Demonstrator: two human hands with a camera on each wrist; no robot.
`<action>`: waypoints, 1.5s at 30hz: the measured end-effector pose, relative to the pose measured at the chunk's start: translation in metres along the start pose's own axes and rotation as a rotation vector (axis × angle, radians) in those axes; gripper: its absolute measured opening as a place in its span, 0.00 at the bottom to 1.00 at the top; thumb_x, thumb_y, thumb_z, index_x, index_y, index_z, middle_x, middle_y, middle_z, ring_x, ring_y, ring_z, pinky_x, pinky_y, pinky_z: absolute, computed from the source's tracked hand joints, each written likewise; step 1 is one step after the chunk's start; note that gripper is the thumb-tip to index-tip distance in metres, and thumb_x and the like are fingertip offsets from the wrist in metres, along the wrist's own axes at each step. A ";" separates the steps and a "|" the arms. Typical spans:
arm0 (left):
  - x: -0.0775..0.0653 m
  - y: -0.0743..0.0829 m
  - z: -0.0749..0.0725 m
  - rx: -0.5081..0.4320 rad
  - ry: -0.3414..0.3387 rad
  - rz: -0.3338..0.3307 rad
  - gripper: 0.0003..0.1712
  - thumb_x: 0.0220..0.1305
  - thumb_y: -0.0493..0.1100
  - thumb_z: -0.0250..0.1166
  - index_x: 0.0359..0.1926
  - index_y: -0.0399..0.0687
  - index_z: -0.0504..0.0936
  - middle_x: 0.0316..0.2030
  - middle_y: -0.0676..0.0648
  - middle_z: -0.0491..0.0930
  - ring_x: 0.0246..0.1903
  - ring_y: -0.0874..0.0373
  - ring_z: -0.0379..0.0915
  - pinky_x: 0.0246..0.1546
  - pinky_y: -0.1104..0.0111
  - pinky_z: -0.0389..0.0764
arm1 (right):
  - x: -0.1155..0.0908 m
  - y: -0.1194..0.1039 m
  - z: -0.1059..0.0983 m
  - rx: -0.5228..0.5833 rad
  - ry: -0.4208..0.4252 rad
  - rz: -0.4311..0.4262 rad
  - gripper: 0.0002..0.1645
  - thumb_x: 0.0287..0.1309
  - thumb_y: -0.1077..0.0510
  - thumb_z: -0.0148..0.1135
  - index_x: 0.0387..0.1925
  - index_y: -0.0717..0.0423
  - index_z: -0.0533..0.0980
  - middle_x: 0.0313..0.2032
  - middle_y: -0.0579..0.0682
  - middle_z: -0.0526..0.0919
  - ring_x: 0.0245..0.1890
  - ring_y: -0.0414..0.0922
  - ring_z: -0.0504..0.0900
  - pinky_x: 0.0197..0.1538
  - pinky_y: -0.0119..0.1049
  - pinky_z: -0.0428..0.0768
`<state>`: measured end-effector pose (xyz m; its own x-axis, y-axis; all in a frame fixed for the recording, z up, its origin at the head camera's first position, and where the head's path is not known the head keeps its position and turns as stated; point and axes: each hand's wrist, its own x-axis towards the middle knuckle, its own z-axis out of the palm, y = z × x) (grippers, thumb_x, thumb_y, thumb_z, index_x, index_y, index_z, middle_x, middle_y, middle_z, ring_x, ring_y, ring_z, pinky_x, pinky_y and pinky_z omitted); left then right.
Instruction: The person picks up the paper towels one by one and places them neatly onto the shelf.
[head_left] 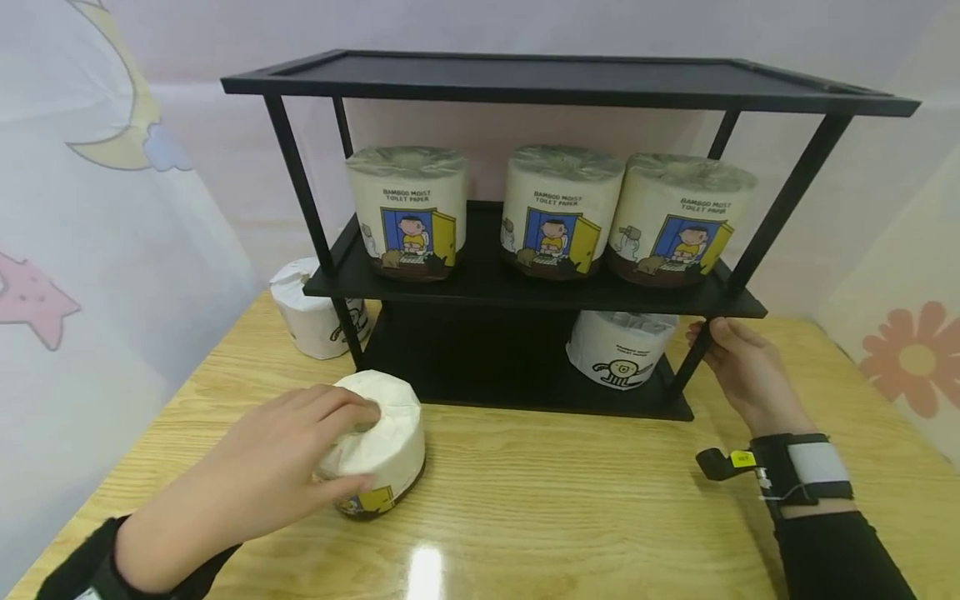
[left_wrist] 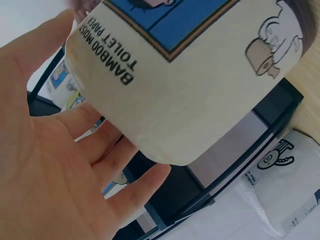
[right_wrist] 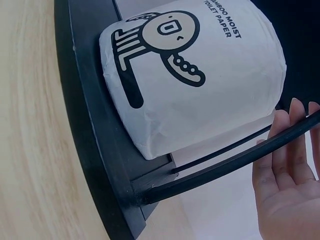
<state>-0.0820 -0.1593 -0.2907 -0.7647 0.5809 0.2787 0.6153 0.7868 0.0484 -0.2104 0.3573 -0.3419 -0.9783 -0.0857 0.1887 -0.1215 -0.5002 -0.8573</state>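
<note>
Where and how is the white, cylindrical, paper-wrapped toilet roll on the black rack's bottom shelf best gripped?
Probably round its curved sides, from the open front: the toilet roll stands upright, and the flat black middle shelf covers it from above.

A pale printed backdrop rose behind the light wood-grain tabletop, whose near part caught a bright patch of glare. On the backdrop's left side a yellow crescent moon showed high up, with a small blue cloud beside it and a pink star lower down; an orange-pink flower decorated the right side.
</note>
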 end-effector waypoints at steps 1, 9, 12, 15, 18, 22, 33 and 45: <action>-0.001 0.000 0.001 0.003 0.011 0.006 0.33 0.51 0.63 0.75 0.54 0.54 0.79 0.50 0.57 0.77 0.53 0.55 0.74 0.52 0.56 0.78 | 0.000 0.000 0.000 0.004 0.000 0.000 0.10 0.70 0.66 0.54 0.43 0.66 0.80 0.41 0.55 0.84 0.44 0.45 0.83 0.53 0.30 0.78; -0.005 -0.003 -0.001 0.030 0.082 0.066 0.35 0.44 0.61 0.79 0.53 0.55 0.80 0.49 0.57 0.77 0.52 0.55 0.73 0.52 0.57 0.78 | 0.000 0.001 0.003 -0.005 0.010 -0.023 0.10 0.70 0.65 0.55 0.44 0.65 0.80 0.40 0.54 0.83 0.43 0.45 0.83 0.53 0.30 0.78; -0.005 -0.003 -0.002 0.026 0.045 0.054 0.37 0.42 0.61 0.79 0.54 0.55 0.80 0.48 0.57 0.79 0.52 0.54 0.74 0.53 0.55 0.77 | 0.000 0.001 0.003 -0.012 0.021 -0.022 0.09 0.69 0.64 0.55 0.43 0.65 0.80 0.40 0.54 0.83 0.43 0.45 0.83 0.53 0.30 0.78; -0.006 -0.003 -0.001 0.005 -0.009 0.045 0.40 0.40 0.61 0.81 0.56 0.54 0.80 0.50 0.56 0.80 0.54 0.52 0.73 0.56 0.53 0.76 | -0.001 0.001 0.003 -0.027 0.038 -0.017 0.09 0.69 0.64 0.56 0.44 0.64 0.80 0.40 0.53 0.83 0.43 0.44 0.83 0.52 0.29 0.78; -0.006 -0.004 0.002 -0.001 -0.027 0.058 0.43 0.37 0.58 0.83 0.57 0.52 0.79 0.50 0.54 0.80 0.55 0.51 0.72 0.57 0.53 0.75 | -0.001 0.001 0.003 -0.046 0.048 -0.016 0.09 0.69 0.63 0.57 0.45 0.63 0.80 0.40 0.53 0.83 0.43 0.44 0.83 0.52 0.29 0.78; -0.007 -0.004 0.007 0.004 0.015 0.093 0.43 0.35 0.54 0.84 0.56 0.48 0.80 0.47 0.53 0.81 0.51 0.52 0.74 0.53 0.57 0.77 | -0.001 0.002 0.003 -0.049 0.045 -0.016 0.09 0.69 0.63 0.57 0.45 0.63 0.80 0.40 0.53 0.83 0.43 0.44 0.82 0.52 0.28 0.78; -0.010 -0.002 0.016 0.023 0.114 0.155 0.46 0.31 0.53 0.86 0.56 0.45 0.80 0.44 0.54 0.81 0.47 0.54 0.76 0.46 0.59 0.81 | -0.002 0.002 0.002 -0.044 0.038 -0.023 0.09 0.68 0.62 0.57 0.44 0.64 0.79 0.39 0.53 0.83 0.43 0.44 0.82 0.52 0.28 0.78; -0.011 0.000 0.019 0.061 0.160 0.201 0.43 0.36 0.53 0.82 0.55 0.43 0.80 0.44 0.51 0.82 0.47 0.53 0.76 0.50 0.59 0.78 | -0.001 0.003 0.002 -0.065 0.023 -0.029 0.10 0.69 0.61 0.57 0.44 0.64 0.79 0.40 0.52 0.83 0.44 0.43 0.81 0.53 0.28 0.77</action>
<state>-0.0774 -0.1616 -0.3119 -0.5857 0.6900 0.4252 0.7354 0.6730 -0.0792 -0.2093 0.3543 -0.3437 -0.9777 -0.0519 0.2035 -0.1598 -0.4451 -0.8811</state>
